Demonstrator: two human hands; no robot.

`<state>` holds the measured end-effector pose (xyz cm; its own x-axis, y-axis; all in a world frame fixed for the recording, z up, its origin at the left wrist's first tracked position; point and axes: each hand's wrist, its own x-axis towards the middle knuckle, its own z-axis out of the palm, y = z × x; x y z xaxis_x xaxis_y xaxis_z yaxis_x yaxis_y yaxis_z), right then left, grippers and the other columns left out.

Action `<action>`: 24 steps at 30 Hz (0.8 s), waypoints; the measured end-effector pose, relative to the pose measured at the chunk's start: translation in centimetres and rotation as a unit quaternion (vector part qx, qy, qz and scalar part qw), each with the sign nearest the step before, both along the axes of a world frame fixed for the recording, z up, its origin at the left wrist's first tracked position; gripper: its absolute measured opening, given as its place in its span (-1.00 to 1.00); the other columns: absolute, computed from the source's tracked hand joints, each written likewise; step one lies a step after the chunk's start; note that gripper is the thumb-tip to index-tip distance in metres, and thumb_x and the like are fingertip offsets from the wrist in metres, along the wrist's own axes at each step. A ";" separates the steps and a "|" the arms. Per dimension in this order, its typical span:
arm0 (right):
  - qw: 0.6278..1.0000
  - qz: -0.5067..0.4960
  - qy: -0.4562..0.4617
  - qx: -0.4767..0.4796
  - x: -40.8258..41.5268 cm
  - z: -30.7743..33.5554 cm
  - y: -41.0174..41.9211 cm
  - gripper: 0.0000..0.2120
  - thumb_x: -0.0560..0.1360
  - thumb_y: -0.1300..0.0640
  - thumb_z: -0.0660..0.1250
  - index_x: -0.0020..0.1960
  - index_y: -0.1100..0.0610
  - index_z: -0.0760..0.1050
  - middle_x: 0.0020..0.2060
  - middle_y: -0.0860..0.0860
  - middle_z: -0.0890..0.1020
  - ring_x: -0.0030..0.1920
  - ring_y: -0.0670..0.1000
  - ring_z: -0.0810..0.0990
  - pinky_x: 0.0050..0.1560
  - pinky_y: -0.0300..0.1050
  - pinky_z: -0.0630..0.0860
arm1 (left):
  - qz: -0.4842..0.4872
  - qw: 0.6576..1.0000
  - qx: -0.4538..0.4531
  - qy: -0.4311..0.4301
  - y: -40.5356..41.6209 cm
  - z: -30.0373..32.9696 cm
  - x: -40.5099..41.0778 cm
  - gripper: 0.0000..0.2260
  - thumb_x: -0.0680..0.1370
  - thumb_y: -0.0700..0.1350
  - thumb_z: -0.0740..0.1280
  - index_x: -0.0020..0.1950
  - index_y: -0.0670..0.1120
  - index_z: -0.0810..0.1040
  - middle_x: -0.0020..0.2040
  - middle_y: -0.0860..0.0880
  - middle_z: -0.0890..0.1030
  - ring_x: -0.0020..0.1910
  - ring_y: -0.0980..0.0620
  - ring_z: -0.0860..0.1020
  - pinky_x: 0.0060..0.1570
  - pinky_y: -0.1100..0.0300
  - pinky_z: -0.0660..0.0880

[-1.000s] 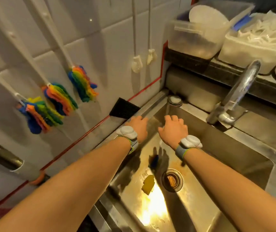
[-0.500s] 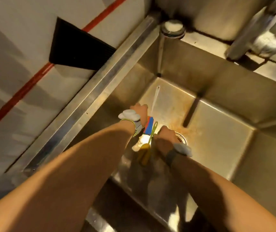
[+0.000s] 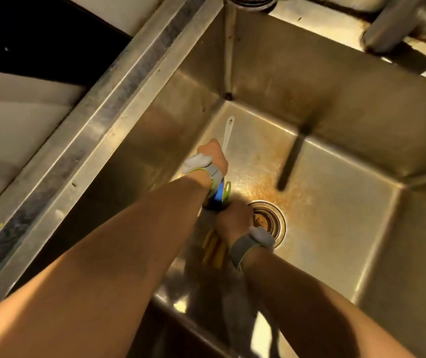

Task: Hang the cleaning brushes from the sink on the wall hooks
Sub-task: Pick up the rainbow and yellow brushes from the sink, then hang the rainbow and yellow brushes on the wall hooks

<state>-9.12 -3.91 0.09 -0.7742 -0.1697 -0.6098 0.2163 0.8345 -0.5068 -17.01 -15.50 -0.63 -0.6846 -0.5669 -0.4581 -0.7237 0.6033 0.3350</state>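
Both hands are down in the steel sink (image 3: 335, 140). My left hand (image 3: 213, 157) is closed around a white-handled brush (image 3: 227, 133), whose handle with a hanging hole points toward the far corner; its head, blue at the edge (image 3: 218, 196), shows under my wrist. My right hand (image 3: 233, 220) grips a green-handled brush (image 3: 227, 191), its yellow head (image 3: 214, 250) sticking out below the wrist. The fingers of both hands are hidden. No wall hooks are in view.
The round drain (image 3: 268, 223) lies just right of my right hand, with rust stains around it. An overflow pipe (image 3: 228, 47) stands in the far corner. The faucet base (image 3: 392, 24) is at top right. The sink's left rim (image 3: 103, 104) borders the tiled wall.
The view dropped from the wall with hanging brushes into the sink. Both hands went down to the bottom and closed on the brushes lying there.
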 end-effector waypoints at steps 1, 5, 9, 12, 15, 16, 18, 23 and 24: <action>1.000 -0.021 0.003 0.000 -0.1 0.0 0.2 -0.90 0.52 0.12 0.27 -0.02 0.11 0.53 -0.15 0.05 0.60 -0.06 0.09 0.60 -0.14 -0.15 0.34 | 0.002 1.000 0.009 -0.007 -0.1 0.3 0.1 -0.73 0.52 -0.27 0.26 0.21 -0.19 0.53 0.13 -0.21 0.61 0.13 -0.24 0.59 0.05 0.05 0.50; 0.994 -0.103 0.041 -0.026 -0.9 2.0 1.3 -0.86 0.51 0.18 0.27 0.04 0.20 0.49 -0.13 0.11 0.59 -0.09 0.14 0.55 -0.15 -0.11 0.36 | 0.025 0.999 0.041 -0.006 -1.4 2.6 0.6 -0.84 0.43 -0.17 0.33 -0.05 0.05 0.53 0.01 -0.08 0.68 -0.09 -0.15 0.62 0.06 0.04 0.57; 0.975 -0.189 0.090 -0.077 -2.8 5.6 1.6 -0.85 0.45 0.23 0.24 -0.04 0.12 0.54 -0.28 0.07 0.59 -0.23 0.15 0.57 -0.19 -0.06 0.52 | 0.041 0.992 0.105 0.052 -1.0 7.7 1.6 -0.74 0.46 -0.25 0.40 0.12 -0.05 0.56 0.04 -0.13 0.68 -0.02 -0.16 0.63 -0.06 0.15 0.53; 0.958 -0.202 0.138 -0.147 -4.6 11.1 2.0 -0.82 0.48 0.29 0.25 -0.04 0.13 0.61 -0.29 0.05 0.59 -0.27 0.09 0.53 -0.19 -0.18 0.47 | 0.041 0.983 0.140 0.109 -0.7 13.3 2.7 -0.83 0.49 -0.32 0.36 0.00 -0.10 0.49 -0.10 -0.14 0.62 -0.11 -0.14 0.63 -0.11 0.15 0.55; 0.950 -0.179 0.162 -0.200 -6.2 17.1 2.2 -0.88 0.46 0.26 0.34 -0.08 0.12 0.64 -0.26 0.06 0.65 -0.22 0.05 0.54 -0.22 -0.20 0.36 | 0.032 0.974 0.149 0.168 -0.7 19.0 3.8 -0.83 0.49 -0.33 0.31 -0.07 -0.09 0.41 -0.21 -0.09 0.56 -0.12 -0.18 0.67 -0.10 -0.01 0.59; 0.946 -0.171 0.169 -0.218 -6.7 18.9 2.0 -0.89 0.45 0.25 0.36 -0.09 0.12 0.65 -0.27 0.05 0.66 -0.22 0.06 0.57 -0.20 -0.18 0.40 | 0.029 0.974 0.143 0.175 -0.9 20.9 4.3 -0.81 0.48 -0.32 0.35 -0.06 -0.08 0.41 -0.22 -0.07 0.54 -0.16 -0.15 0.64 -0.11 -0.01 0.56; 0.934 -0.156 0.195 -0.255 -7.2 23.5 1.6 -0.90 0.43 0.24 0.38 -0.12 0.11 0.65 -0.31 0.03 0.66 -0.23 0.05 0.59 -0.15 -0.12 0.49 | 0.037 0.973 0.127 0.190 -1.0 24.9 5.5 -0.75 0.43 -0.30 0.44 -0.02 -0.07 0.43 -0.28 -0.01 0.49 -0.24 -0.07 0.50 -0.16 0.03 0.48; 0.911 -0.111 0.227 -0.325 -7.5 34.4 -0.3 -0.93 0.46 0.22 0.39 -0.10 0.13 0.65 -0.31 0.03 0.64 -0.24 0.01 0.56 -0.15 -0.18 0.42 | 0.073 0.946 0.146 0.280 -1.4 35.2 7.8 -0.80 0.51 -0.30 0.35 0.05 -0.08 0.45 -0.40 -0.01 0.37 -0.45 -0.02 0.47 -0.40 0.17 0.61; 0.903 -0.103 0.229 -0.349 -7.2 36.9 -0.6 -0.93 0.46 0.22 0.39 -0.11 0.13 0.65 -0.31 0.03 0.64 -0.27 0.00 0.56 -0.15 -0.18 0.42 | 0.077 0.940 0.144 0.300 -1.3 38.0 8.5 -0.83 0.53 -0.26 0.33 0.02 -0.04 0.45 -0.40 -0.01 0.39 -0.45 -0.04 0.50 -0.41 0.12 0.62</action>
